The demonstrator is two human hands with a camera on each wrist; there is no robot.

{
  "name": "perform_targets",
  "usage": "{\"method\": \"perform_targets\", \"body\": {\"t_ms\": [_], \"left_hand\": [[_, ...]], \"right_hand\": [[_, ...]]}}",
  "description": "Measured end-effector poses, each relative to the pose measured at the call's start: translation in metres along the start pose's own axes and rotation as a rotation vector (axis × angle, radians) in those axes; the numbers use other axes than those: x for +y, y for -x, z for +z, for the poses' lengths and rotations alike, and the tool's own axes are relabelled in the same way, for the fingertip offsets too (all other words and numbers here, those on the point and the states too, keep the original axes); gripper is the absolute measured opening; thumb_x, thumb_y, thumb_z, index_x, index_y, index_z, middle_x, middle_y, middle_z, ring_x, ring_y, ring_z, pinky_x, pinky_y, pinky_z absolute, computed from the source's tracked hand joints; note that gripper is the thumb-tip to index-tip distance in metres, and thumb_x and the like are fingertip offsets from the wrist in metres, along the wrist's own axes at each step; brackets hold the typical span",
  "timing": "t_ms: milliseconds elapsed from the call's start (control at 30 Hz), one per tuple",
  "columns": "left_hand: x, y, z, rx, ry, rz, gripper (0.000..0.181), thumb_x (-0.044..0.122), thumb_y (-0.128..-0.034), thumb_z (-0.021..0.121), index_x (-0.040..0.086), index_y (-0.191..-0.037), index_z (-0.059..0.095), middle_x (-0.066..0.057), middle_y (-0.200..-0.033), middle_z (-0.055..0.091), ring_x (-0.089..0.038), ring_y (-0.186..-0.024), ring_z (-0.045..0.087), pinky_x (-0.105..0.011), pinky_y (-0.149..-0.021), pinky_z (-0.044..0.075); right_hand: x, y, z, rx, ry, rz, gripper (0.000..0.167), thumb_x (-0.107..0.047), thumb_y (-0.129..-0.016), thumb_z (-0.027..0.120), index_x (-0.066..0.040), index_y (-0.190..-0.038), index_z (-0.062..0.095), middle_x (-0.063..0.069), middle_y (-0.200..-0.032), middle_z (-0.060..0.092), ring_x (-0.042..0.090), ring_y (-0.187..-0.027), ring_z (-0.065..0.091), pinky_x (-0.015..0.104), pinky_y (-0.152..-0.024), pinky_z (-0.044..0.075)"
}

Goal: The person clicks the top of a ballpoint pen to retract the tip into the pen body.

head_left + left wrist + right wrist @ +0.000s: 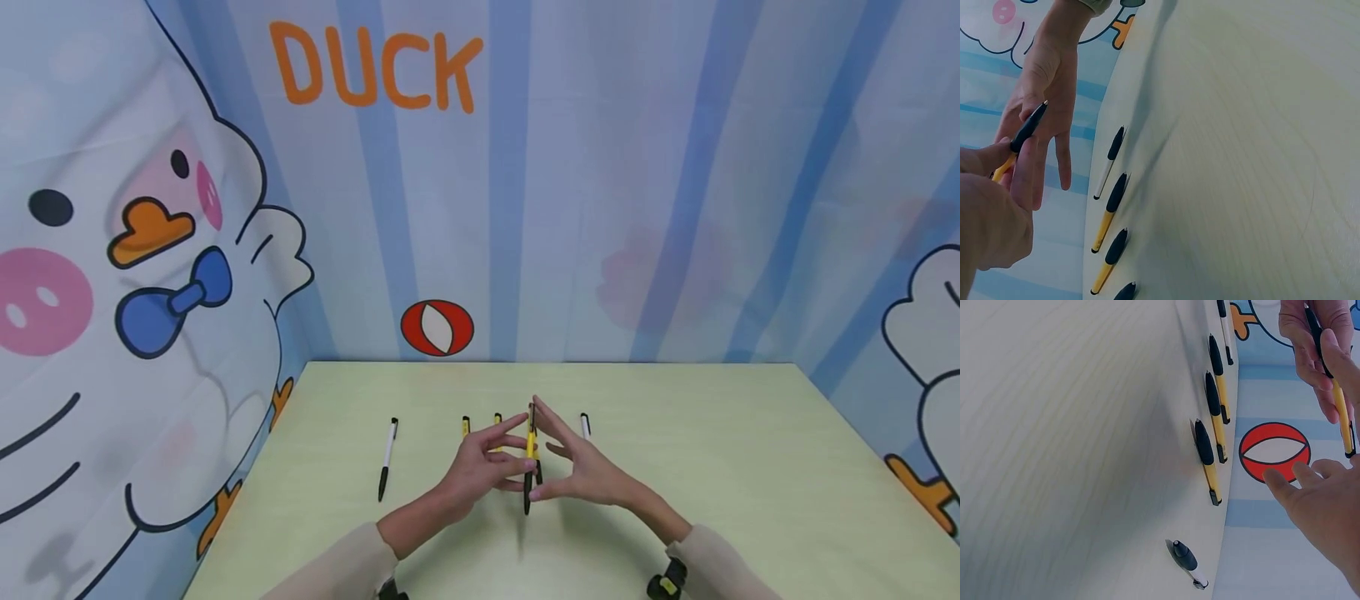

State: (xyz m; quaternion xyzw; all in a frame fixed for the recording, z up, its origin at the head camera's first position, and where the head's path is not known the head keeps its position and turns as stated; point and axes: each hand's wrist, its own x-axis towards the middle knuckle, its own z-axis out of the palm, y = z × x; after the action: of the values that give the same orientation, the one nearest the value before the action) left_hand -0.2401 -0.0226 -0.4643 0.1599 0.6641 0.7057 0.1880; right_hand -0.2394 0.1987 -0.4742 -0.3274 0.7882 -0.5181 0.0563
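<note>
Over a pale bench (705, 433), a right hand (588, 475), its fingers outstretched, spans a yellow-and-black pen (531, 446); whether its fingertips touch is hard to tell. A left hand (476, 465) pinches that pen, holding it aloft. Three other yellow pens (1218, 431) and two white pens (387, 458) lie on the bench. If the left pinch slips, the pen could drop.
</note>
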Motion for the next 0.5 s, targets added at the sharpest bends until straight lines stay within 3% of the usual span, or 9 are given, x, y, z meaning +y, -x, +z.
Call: {"method": "perform_targets", "body": {"t_ms": [300, 500], "left_hand": [[-0.0026, -0.0023, -0.0001, -0.021, 0.04, -0.033, 0.066, 0.001, -0.095, 0.069, 0.02, -0.154, 0.047, -0.022, -0.135, 0.064, -0.017, -0.099, 0.076, -0.043, -0.083, 0.065], [-0.0036, -0.0037, 0.0006, 0.006, 0.066, -0.045, 0.065, 0.001, -0.0935, 0.071, 0.019, -0.152, 0.051, -0.022, -0.134, 0.065, -0.015, -0.095, 0.076, -0.043, -0.081, 0.065]], "right_hand": [[0.0022, -0.001, 0.0006, -0.009, -0.021, 0.005, 0.118, -0.015, -0.083, 0.086, -0.028, -0.166, 0.003, 0.018, -0.172, 0.006, 0.046, -0.155, 0.018, 0.068, -0.117, 0.035], [0.0027, -0.0026, 0.0022, 0.022, -0.053, -0.004, 0.115, -0.014, -0.081, 0.087, -0.025, -0.165, 0.009, 0.02, -0.171, 0.012, 0.046, -0.155, 0.019, 0.068, -0.116, 0.036]]}}
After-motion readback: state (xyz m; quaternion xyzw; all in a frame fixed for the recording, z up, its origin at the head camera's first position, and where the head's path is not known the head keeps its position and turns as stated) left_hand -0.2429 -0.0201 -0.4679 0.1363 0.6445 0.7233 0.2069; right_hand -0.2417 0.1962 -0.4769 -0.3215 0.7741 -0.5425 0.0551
